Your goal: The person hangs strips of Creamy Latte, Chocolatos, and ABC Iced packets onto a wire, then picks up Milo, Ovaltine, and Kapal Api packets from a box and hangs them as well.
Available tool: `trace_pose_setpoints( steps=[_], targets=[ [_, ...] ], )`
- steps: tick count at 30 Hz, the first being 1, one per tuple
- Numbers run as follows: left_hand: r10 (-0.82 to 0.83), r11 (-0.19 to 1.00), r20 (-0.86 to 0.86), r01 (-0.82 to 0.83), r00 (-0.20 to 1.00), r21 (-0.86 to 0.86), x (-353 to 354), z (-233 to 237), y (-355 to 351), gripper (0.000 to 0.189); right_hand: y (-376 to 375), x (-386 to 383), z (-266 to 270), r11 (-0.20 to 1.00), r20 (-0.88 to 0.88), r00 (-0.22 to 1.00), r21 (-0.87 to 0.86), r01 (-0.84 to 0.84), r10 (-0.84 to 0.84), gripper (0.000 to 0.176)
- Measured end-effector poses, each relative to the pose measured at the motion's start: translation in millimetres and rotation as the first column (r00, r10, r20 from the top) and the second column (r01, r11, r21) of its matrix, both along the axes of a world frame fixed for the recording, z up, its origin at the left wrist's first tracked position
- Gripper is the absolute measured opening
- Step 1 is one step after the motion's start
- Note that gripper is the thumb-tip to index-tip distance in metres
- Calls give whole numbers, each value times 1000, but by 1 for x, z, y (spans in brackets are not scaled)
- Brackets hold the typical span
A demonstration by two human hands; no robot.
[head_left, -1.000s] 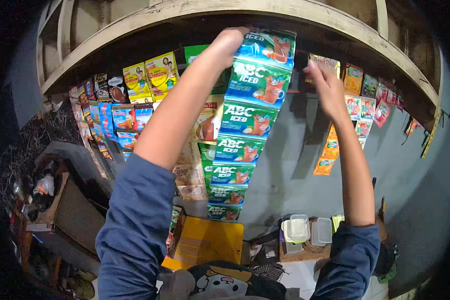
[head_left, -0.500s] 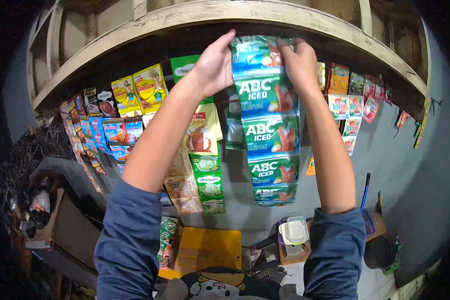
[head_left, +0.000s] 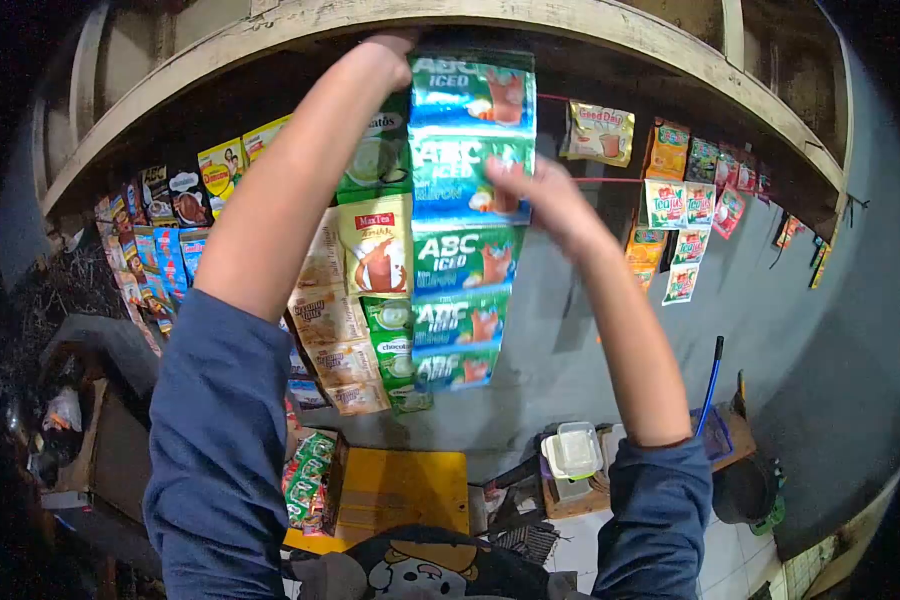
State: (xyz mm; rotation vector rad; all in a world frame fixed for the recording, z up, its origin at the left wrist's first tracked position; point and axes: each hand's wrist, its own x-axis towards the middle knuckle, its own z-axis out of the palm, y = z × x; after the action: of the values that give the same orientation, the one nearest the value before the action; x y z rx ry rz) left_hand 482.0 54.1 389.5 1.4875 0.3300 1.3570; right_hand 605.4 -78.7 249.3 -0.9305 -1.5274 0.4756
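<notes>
- The right hand [head_left: 548, 205] has come down from the strip's top edge to its second packet, while the left hand [head_left: 392, 52] has gone up beside the top packet, under the wooden beam [head_left: 450, 14].
- The green-and-blue sachet strip [head_left: 462, 265] has shifted leftward and now overlaps the hanging green packs [head_left: 375, 160]; its upper end seems to depend on the left hand or a support behind it.
- The left hand's fingers are hidden, so whether it grips the strip or something behind cannot be told.
- The right hand is partly open and blurred, its fingers across the second packet's right side; whether they pinch it is unclear.
- The strip hangs between the hands, its lower packets below both.
- Just left of the strip, below the left hand, hang a MaxTea pack [head_left: 378, 255] and brown sachets [head_left: 328, 317].
- Right of the right hand are a red line [head_left: 610, 180], a Good Day sachet [head_left: 600, 134] and Teajus sachets [head_left: 666, 204].
- Well below both hands is a yellow surface [head_left: 400, 495].
</notes>
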Motion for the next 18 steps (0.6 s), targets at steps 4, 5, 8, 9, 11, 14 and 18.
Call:
trace_pose_setpoints(
  steps=[4, 5, 8, 9, 11, 14, 18],
  targets=[
    [11, 993, -36, -6, 999, 117, 4, 7, 31, 23, -12, 11, -63, 970, 38, 993, -218, -105, 116, 37],
    [15, 988, -42, -9, 999, 153, 4, 9, 35, 23, -16, 13, -72, 970, 66, 989, -212, -118, 135, 37],
    [33, 965, -50, -19, 998, 260, 8, 7, 41, 22, -30, 20, -86, 900, 120, 971, -412, -140, 207, 41],
    [40, 956, -52, -23, 998, 292, 7, 4, 44, 22, -32, 21, -93, 917, 178, 959, -372, -142, 220, 43],
    [57, 935, -51, -36, 997, 352, 4, -5, 48, 21, -29, 29, -112, 939, 227, 955, -324, -112, 193, 42],
    [86, 894, -40, -59, 995, 444, 0, -20, 50, 21, -53, 22, -90, 878, 607, 776, -263, 399, -171, 42],
    [126, 833, -35, -87, 991, 546, -13, -20, 85, 20, -88, 12, -58, 411, 798, 182, 89, 907, -575, 42]
  ],
)
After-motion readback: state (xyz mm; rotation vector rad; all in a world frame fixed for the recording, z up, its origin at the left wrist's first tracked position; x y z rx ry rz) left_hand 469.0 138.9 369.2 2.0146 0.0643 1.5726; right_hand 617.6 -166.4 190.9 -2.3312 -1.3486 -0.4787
